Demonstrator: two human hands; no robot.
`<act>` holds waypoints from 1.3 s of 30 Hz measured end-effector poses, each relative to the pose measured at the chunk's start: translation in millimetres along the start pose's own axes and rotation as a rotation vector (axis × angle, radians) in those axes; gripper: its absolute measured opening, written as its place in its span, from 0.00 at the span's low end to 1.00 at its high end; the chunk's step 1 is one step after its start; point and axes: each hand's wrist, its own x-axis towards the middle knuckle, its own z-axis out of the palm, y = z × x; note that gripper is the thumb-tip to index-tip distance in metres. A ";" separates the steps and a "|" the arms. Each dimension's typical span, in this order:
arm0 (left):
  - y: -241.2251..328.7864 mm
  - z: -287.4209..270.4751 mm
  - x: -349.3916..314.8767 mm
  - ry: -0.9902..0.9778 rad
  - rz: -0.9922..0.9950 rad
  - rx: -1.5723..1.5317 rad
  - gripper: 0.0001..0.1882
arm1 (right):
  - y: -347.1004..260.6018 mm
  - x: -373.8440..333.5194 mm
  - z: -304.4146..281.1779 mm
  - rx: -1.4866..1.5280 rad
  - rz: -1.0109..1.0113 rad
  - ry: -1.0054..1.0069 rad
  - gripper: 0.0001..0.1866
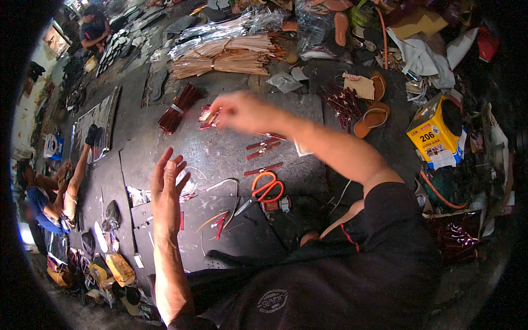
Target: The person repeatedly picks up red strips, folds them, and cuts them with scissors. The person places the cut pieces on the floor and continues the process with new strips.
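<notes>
My left hand [168, 179] is raised over the dark work surface [220, 151], fingers apart and holding nothing. My right hand [245, 111] reaches across to the left and is smeared by motion, so its grip does not show. Just beside its fingertips lies a small pile of short dark red strips [207, 118]. Left of that pile is a bundle of longer dark red strips [180, 104] with a pale band round it. Below my right forearm several loose red strips [263, 147] lie apart. Nearer to me are scissors with orange handles [268, 188].
Beyond lie tied bundles of tan strips [225, 61]. On the right are more dark red strips [341, 104], brown sandals [372, 119] and a yellow box [436, 132]. A seated person [49, 195] is at the left; another person [94, 28] sits at the far left.
</notes>
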 end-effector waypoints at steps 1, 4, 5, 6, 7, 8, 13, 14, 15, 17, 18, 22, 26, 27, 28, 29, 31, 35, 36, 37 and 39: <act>4.2 -3.8 -2.6 -0.006 0.018 0.064 0.30 | 21.8 4.3 -30.7 -0.181 0.053 0.004 0.13; 8.7 -10.3 -1.7 -0.032 0.002 0.114 0.28 | 101.3 -23.1 -131.5 -0.339 0.147 0.270 0.13; 11.4 -12.2 -3.0 -0.026 -0.010 0.127 0.28 | 117.3 -40.6 -158.3 -0.185 0.259 0.353 0.14; 12.6 -10.8 -1.6 -0.042 -0.019 0.133 0.28 | 148.4 -69.1 -192.6 -0.071 0.259 0.464 0.14; 11.4 -13.9 -1.3 -0.049 -0.014 0.123 0.28 | 165.2 -95.4 -218.2 -0.243 0.327 0.476 0.14; 10.1 -14.2 -1.2 -0.053 -0.008 0.139 0.28 | 182.2 -126.3 -236.4 -0.483 0.440 0.531 0.17; 10.8 -22.0 -4.9 -0.006 -0.008 0.212 0.24 | 209.8 -159.5 -183.6 -0.783 0.808 0.461 0.12; 11.2 -20.2 -3.3 -0.018 -0.010 0.203 0.23 | 216.9 -153.5 -167.8 -0.764 0.743 0.368 0.10; 10.9 -17.0 0.3 -0.036 -0.011 0.193 0.22 | 232.4 -149.5 -153.3 -0.726 0.629 0.279 0.10; 12.4 -11.6 1.5 -0.055 -0.020 0.182 0.20 | 227.6 -113.1 -101.3 -0.701 0.434 0.029 0.09; 13.4 -8.7 1.6 -0.077 -0.013 0.189 0.20 | 226.4 -101.6 -79.9 -0.663 0.409 -0.060 0.09; 10.4 -13.0 -1.7 -0.121 0.029 0.224 0.19 | 199.0 -68.7 -9.6 -0.873 0.576 -0.438 0.14; 9.1 -22.5 -5.6 -0.122 -0.003 0.279 0.18 | 223.6 -81.8 11.5 -0.942 0.592 -0.369 0.15; 5.5 -27.1 -5.2 -0.120 -0.010 0.296 0.18 | 224.4 -83.5 13.2 -0.925 0.596 -0.346 0.15; 1.2 -32.2 -5.6 -0.114 -0.020 0.313 0.17 | 220.4 -81.8 12.5 -0.913 0.664 -0.339 0.14; -4.4 -36.7 -3.3 -0.116 -0.018 0.327 0.17 | 224.7 -79.9 11.6 -0.910 0.703 -0.342 0.15; -12.3 -39.6 1.6 -0.140 -0.032 0.333 0.17 | 231.9 -80.9 3.5 -0.864 0.682 -0.291 0.11; -24.7 -49.4 -3.9 -0.165 -0.082 0.441 0.21 | 170.9 -33.1 16.6 -0.098 0.555 -0.264 0.15; -29.5 -53.3 -4.7 -0.172 -0.092 0.475 0.22 | 131.5 -13.9 30.5 -0.002 0.459 -0.327 0.13; -27.2 -50.6 -2.6 -0.130 -0.164 0.500 0.24 | 87.0 -2.2 42.1 0.092 0.374 -0.372 0.12; -23.9 -44.3 -0.2 0.003 -0.194 0.249 0.24 | 34.9 13.3 71.2 0.277 0.218 -0.492 0.08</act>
